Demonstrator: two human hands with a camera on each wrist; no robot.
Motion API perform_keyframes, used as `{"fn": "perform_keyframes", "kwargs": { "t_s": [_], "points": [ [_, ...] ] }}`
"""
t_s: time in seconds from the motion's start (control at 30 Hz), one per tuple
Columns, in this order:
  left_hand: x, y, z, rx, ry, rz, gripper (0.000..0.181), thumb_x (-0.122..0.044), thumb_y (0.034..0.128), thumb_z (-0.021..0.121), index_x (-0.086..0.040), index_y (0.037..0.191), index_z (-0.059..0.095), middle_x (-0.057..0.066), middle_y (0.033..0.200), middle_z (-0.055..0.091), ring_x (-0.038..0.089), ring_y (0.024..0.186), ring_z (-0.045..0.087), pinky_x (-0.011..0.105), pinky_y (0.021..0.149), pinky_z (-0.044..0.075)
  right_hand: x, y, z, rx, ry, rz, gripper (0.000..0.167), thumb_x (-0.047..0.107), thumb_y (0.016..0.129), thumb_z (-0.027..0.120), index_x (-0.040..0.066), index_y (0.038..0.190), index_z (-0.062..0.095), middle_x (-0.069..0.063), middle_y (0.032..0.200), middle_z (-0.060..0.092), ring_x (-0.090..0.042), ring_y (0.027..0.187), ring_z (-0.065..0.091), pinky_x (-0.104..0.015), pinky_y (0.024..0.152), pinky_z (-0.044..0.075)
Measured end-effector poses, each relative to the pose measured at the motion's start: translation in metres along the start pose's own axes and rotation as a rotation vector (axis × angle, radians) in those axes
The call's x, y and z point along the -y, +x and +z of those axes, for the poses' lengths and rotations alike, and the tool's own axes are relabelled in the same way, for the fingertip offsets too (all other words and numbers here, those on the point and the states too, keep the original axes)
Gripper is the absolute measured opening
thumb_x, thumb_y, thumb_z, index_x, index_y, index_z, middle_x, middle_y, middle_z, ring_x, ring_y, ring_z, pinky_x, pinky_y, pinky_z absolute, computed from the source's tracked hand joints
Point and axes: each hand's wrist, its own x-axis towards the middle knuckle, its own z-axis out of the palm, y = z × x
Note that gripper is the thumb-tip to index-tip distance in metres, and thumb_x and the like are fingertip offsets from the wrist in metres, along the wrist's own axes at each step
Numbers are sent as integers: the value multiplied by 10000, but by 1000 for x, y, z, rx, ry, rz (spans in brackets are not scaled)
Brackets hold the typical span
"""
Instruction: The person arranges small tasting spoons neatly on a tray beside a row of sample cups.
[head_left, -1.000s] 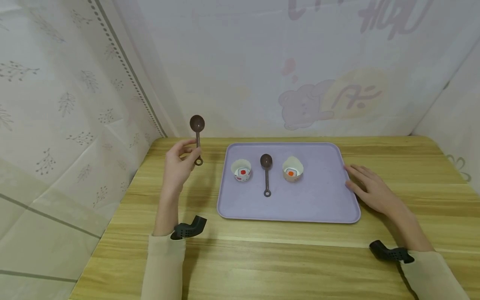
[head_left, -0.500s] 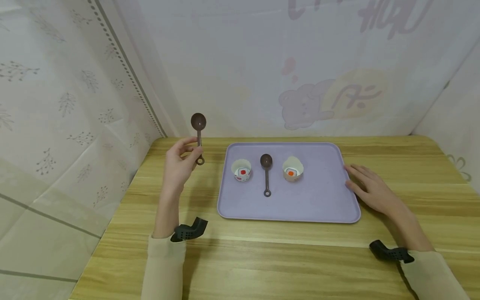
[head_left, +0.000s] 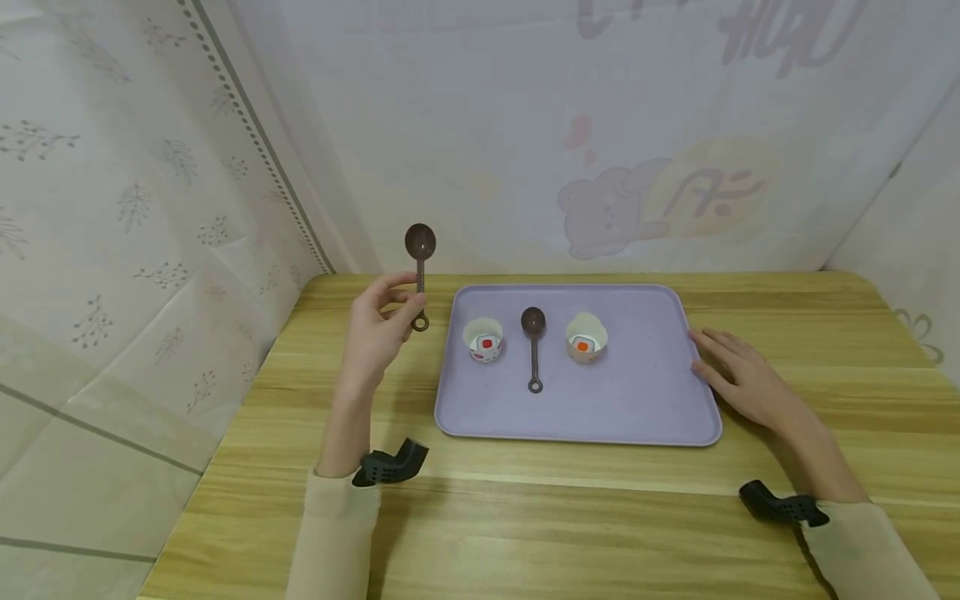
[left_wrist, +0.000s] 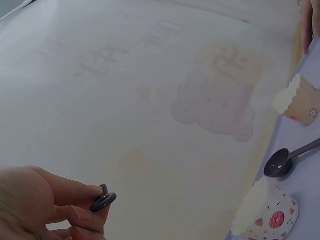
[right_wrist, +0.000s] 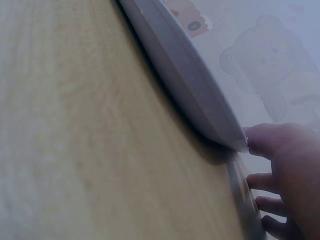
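Observation:
Between thumb and fingers, my left hand (head_left: 381, 329) pinches the handle of a dark brown spoon (head_left: 420, 242), bowl upward, in the air left of the lilac tray (head_left: 637, 408). In the left wrist view the left hand (left_wrist: 60, 205) shows only the spoon's handle end (left_wrist: 104, 201). On the tray a second brown spoon (head_left: 534, 350) lies between a white patterned cup (head_left: 486, 353) with a red-marked piece and a beige cup (head_left: 586, 353) with an orange-marked piece. My right hand (head_left: 750, 379), fingers relaxed, touches the tray's right edge; the right wrist view shows the hand (right_wrist: 290, 170) there too.
The tray stands on a wooden table (head_left: 525, 525). Behind the table hangs a pale curtain (head_left: 465, 150) with a bear print, and a leaf-patterned cloth (head_left: 135, 233) hangs at the left. Black devices (head_left: 390, 463) are strapped at both wrists.
My left hand has shifted slightly to the right with the spoon, nearer the tray, and the spoon's bowl is a little higher. The right hand, tray, cups and second spoon have stayed put.

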Motion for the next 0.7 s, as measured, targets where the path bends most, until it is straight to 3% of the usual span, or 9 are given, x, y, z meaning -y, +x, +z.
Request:
{"fn": "perform_keyframes", "kwargs": {
  "t_s": [0.7],
  "points": [
    [-4, -5, 21, 60, 16, 47, 312, -34, 981, 641, -25, 1292, 619, 131, 943, 594, 72, 503, 432, 181, 501, 369, 1, 0, -1, 11, 5, 10, 591, 302, 1060, 529, 69, 1569, 338, -352, 1538, 299, -593, 1417, 181, -725, 1116, 123]
  ]
}}
